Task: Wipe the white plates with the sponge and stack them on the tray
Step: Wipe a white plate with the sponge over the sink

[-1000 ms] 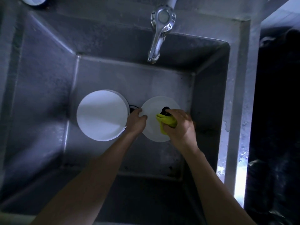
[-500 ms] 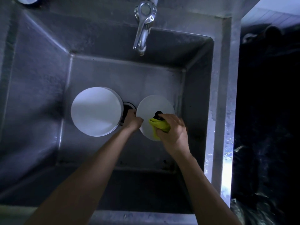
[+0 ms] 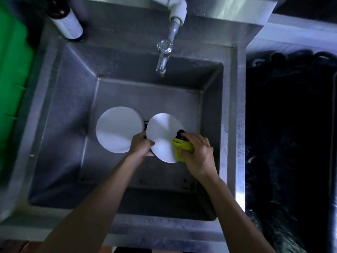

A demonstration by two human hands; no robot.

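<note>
A white plate (image 3: 162, 136) is held tilted over the floor of a steel sink (image 3: 63, 110). My left hand (image 3: 141, 145) grips its lower left edge. My right hand (image 3: 197, 154) presses a yellow-green sponge (image 3: 179, 148) with a dark side against the plate's right edge. A stack of white plates (image 3: 118, 129) lies flat on the sink floor just to the left, close to my left hand.
A chrome tap (image 3: 164, 55) hangs over the back of the sink. A bottle (image 3: 66, 22) stands on the back left rim. A green tray (image 3: 11, 84) lies left of the sink. The area to the right of the sink is dark.
The sponge and my right hand have slid from the middle of the plate to its right edge. The view has pulled back and tilted, showing the green tray and the bottle.
</note>
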